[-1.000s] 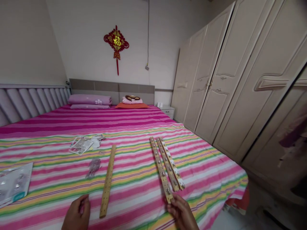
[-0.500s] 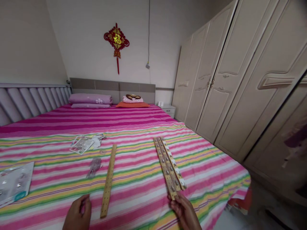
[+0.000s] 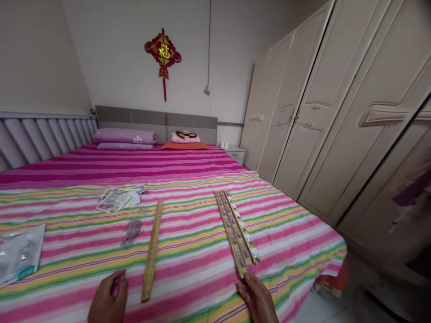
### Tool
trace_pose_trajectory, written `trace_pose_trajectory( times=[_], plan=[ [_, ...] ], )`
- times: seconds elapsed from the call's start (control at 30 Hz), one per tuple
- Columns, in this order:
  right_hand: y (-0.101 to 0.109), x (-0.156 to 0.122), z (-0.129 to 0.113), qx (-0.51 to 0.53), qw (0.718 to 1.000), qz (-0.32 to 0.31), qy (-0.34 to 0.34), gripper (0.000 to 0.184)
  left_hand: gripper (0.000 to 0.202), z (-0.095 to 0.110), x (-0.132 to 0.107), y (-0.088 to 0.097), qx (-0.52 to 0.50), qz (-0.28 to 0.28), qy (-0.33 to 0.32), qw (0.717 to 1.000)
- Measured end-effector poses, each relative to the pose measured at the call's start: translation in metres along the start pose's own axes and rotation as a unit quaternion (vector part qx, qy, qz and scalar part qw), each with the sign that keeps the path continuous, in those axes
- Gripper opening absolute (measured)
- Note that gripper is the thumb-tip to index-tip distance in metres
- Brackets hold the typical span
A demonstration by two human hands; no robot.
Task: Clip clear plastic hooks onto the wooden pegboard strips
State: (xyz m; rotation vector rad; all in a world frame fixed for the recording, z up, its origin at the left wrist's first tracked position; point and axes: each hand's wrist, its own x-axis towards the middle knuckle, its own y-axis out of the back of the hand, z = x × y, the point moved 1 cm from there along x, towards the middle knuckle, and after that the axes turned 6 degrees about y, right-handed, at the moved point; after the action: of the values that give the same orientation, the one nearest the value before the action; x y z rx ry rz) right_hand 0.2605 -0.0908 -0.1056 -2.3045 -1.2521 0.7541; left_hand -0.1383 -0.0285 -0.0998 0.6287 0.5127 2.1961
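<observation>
My right hand (image 3: 256, 298) grips the end of a wooden strip (image 3: 232, 235) fitted with metal hooks, lying against a second fitted strip (image 3: 244, 226) on the striped bedsheet (image 3: 188, 287). My left hand (image 3: 107, 298), fingers loosely curled and empty, rests near a third strip (image 3: 151, 251), which is still bare, with a small bag of fittings (image 3: 132, 232) beyond it.

Striped bed (image 3: 188, 269): two hook racks (image 3: 235, 233) side by side, plain wooden strip (image 3: 152, 251) left of them, clear packets (image 3: 113, 202) further left, pillows (image 3: 124, 137) at head.
</observation>
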Motion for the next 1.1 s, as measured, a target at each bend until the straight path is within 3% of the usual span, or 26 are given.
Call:
trace_pose_trajectory(
  times=[0.13, 0.23, 0.4, 0.57, 0.67, 0.8, 0.93, 1.1],
  plan=[
    [0.000, -0.014, 0.026, -0.068, 0.997, -0.001, 0.035, 0.040, 0.035, 0.003, 0.001, 0.003, -0.035, -0.005, 0.032, 0.999],
    [-0.012, -0.030, 0.049, -0.147, 0.986, -0.068, 0.040, 0.043, 0.035, 0.010, 0.002, 0.006, -0.070, -0.008, 0.060, 0.996],
    [-0.058, -0.047, 0.068, -0.200, 0.957, -0.210, 0.020, 0.045, 0.041, 0.021, 0.003, 0.012, -0.152, -0.035, 0.110, 0.982],
    [-0.113, -0.050, 0.088, -0.206, 0.922, -0.326, -0.034, 0.047, 0.047, 0.025, -0.005, 0.011, -0.219, -0.108, 0.123, 0.962],
    [-0.141, -0.048, 0.105, -0.211, 0.911, -0.352, -0.033, 0.050, 0.049, 0.030, -0.011, 0.006, -0.223, -0.156, 0.125, 0.954],
    [-0.165, -0.045, 0.121, -0.271, 0.893, -0.355, 0.052, 0.042, 0.053, 0.040, -0.015, -0.005, -0.220, -0.198, 0.136, 0.945],
    [-0.177, -0.042, 0.125, -0.314, 0.877, -0.343, 0.121, 0.032, 0.055, 0.051, -0.016, -0.014, -0.215, -0.214, 0.152, 0.941],
    [-0.181, -0.041, 0.123, -0.318, 0.860, -0.380, 0.124, 0.032, 0.038, 0.069, -0.022, -0.020, -0.262, -0.299, 0.130, 0.908]
  ],
)
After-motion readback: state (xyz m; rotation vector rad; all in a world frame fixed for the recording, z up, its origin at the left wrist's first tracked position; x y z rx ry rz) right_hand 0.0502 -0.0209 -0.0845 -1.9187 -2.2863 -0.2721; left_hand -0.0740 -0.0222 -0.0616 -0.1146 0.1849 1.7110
